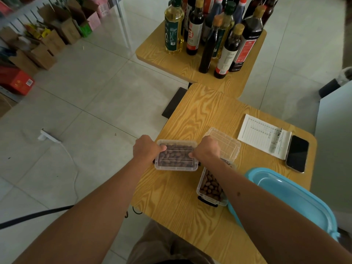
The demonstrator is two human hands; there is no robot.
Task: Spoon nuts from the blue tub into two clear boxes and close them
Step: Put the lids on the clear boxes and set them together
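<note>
Lidded clear box (176,155) of nuts, second box (211,187) open — blue tub (297,199) beside it

tub (297,195) light blue | nuts (176,155) brown | table (202,115) yellow woodgrain

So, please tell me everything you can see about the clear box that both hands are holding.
The clear box is a small rectangle of see-through plastic with rounded corners and a ribbed lid lying on top. Brown nuts show through the lid. It sits flat near the left edge of the wooden table. The left hand grips its left end and the right hand its right end, thumbs on the lid. Dark latches show at both ends; whether they are fastened cannot be told.
</note>
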